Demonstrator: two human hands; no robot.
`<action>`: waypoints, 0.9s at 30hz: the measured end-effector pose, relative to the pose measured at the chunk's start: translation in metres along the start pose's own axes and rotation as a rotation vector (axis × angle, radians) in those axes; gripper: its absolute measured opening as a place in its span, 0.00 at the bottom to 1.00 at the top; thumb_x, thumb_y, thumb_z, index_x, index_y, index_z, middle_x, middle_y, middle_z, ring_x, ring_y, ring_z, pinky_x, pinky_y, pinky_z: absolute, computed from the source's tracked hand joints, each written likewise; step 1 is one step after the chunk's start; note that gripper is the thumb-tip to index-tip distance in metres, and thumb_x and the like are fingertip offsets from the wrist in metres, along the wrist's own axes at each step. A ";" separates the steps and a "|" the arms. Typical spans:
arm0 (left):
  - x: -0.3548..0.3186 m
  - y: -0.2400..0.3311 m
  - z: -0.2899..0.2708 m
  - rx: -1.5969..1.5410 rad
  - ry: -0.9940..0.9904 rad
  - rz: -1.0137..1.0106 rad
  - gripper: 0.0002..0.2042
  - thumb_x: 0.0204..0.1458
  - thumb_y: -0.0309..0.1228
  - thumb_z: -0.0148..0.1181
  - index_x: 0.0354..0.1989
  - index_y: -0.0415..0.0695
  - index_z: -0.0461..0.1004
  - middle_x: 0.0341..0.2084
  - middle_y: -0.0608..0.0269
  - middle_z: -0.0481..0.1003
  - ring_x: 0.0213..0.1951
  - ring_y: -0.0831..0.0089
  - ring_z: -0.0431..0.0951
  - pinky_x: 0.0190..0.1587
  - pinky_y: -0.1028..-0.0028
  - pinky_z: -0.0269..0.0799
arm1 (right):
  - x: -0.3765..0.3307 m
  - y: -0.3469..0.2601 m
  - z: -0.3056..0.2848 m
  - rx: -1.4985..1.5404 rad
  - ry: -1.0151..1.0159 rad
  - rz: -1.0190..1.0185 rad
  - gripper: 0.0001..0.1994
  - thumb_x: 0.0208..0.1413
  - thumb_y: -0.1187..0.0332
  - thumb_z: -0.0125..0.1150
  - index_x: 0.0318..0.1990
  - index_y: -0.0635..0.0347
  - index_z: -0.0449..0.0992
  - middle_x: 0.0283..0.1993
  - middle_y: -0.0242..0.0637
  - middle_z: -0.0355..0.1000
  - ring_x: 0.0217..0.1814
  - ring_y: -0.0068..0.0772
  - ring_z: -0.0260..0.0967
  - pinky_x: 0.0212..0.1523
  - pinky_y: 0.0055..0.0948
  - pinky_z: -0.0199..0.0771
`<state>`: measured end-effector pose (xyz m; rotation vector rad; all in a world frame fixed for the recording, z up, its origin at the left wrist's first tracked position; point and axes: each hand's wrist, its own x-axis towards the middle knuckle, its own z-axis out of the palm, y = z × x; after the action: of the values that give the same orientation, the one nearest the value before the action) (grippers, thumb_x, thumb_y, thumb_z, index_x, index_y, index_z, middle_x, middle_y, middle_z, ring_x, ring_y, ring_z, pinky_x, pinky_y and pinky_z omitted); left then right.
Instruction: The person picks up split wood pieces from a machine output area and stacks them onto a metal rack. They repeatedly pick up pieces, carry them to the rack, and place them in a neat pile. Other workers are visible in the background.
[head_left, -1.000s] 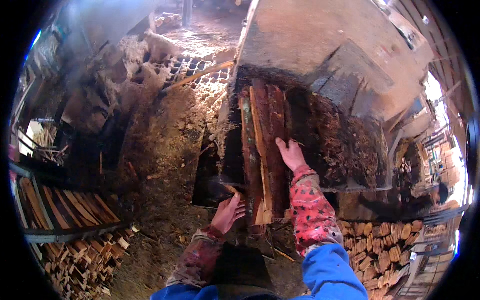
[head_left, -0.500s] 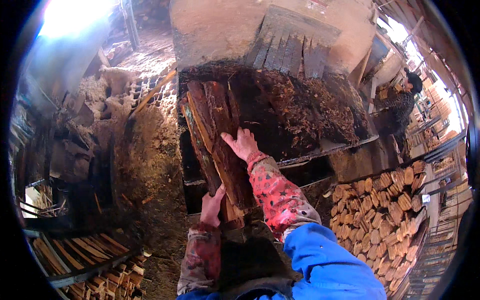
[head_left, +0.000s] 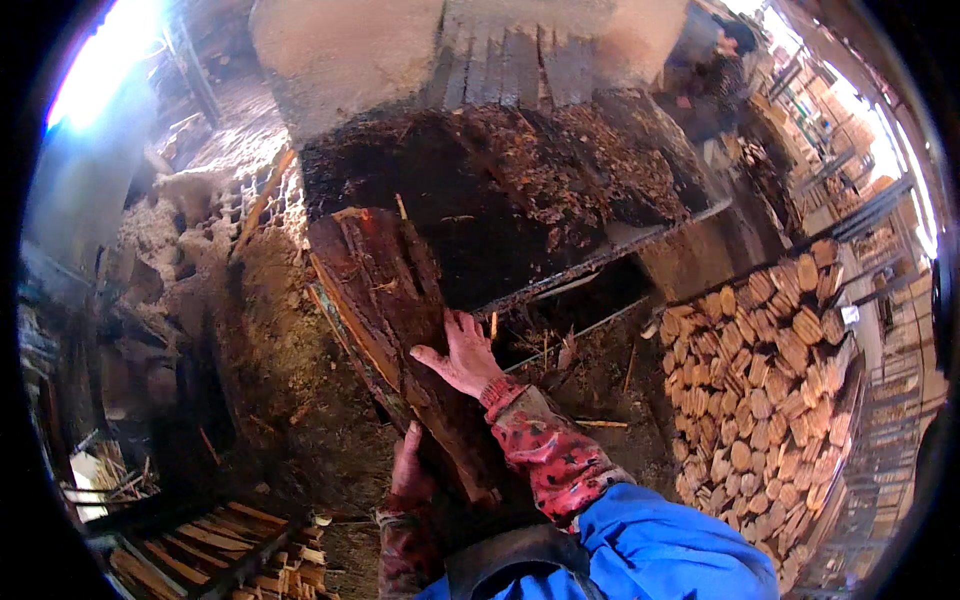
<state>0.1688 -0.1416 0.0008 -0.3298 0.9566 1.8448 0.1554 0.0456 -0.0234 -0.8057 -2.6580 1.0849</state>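
A long bark-covered slab (head_left: 385, 300) is seen at frame centre, slanting toward the lower middle. It is pressed by the right hand (head_left: 462, 357) lying flat with fingers spread, and its lower end is gripped by the left hand (head_left: 411, 470).

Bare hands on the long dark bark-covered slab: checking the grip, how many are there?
2. The right hand lies flat on the long dark bark-covered slab; the left hand grips its near end, partly hidden.
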 end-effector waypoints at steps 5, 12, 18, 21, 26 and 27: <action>0.037 0.011 -0.030 0.034 -0.005 0.076 0.25 0.52 0.46 0.52 0.54 0.41 0.62 0.47 0.60 0.69 0.48 0.65 0.70 0.52 0.66 0.64 | -0.001 -0.001 0.002 0.229 0.009 -0.026 0.51 0.44 0.32 0.47 0.59 0.76 0.47 0.58 0.65 0.45 0.57 0.65 0.52 0.52 0.48 0.62; 0.051 0.036 -0.024 0.073 0.021 0.122 0.25 0.52 0.46 0.54 0.52 0.41 0.64 0.42 0.60 0.71 0.43 0.67 0.71 0.45 0.67 0.68 | -0.007 0.006 0.009 0.164 -0.010 -0.052 0.53 0.44 0.31 0.46 0.61 0.75 0.42 0.58 0.68 0.44 0.56 0.69 0.54 0.50 0.50 0.64; 0.032 0.046 -0.009 0.422 0.133 0.159 0.25 0.47 0.42 0.61 0.49 0.39 0.65 0.36 0.62 0.72 0.36 0.69 0.73 0.39 0.69 0.70 | -0.018 0.015 0.027 0.161 0.028 -0.009 0.50 0.44 0.38 0.54 0.61 0.75 0.44 0.54 0.64 0.49 0.53 0.61 0.57 0.50 0.42 0.64; 0.033 0.045 -0.010 0.566 0.207 0.133 0.24 0.44 0.40 0.64 0.46 0.38 0.67 0.35 0.62 0.73 0.34 0.70 0.74 0.37 0.71 0.70 | -0.017 0.020 0.024 0.207 -0.053 0.015 0.54 0.42 0.33 0.50 0.61 0.76 0.43 0.56 0.70 0.46 0.54 0.64 0.57 0.48 0.43 0.66; 0.026 0.030 0.016 0.611 0.299 0.217 0.23 0.42 0.39 0.66 0.43 0.38 0.69 0.34 0.61 0.73 0.32 0.72 0.74 0.34 0.72 0.70 | -0.011 0.023 0.001 0.340 -0.164 -0.025 0.59 0.38 0.27 0.48 0.61 0.77 0.41 0.61 0.71 0.44 0.60 0.67 0.50 0.54 0.46 0.61; 0.024 0.027 0.022 0.563 0.280 0.222 0.23 0.42 0.39 0.66 0.43 0.38 0.69 0.33 0.61 0.74 0.32 0.72 0.74 0.35 0.72 0.70 | -0.008 0.027 -0.001 0.351 -0.178 -0.036 0.58 0.38 0.28 0.49 0.61 0.77 0.42 0.60 0.69 0.46 0.61 0.66 0.50 0.55 0.46 0.60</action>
<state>0.1385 -0.1151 0.0135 -0.1359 1.7110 1.6575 0.1746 0.0581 -0.0408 -0.6153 -2.4922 1.6199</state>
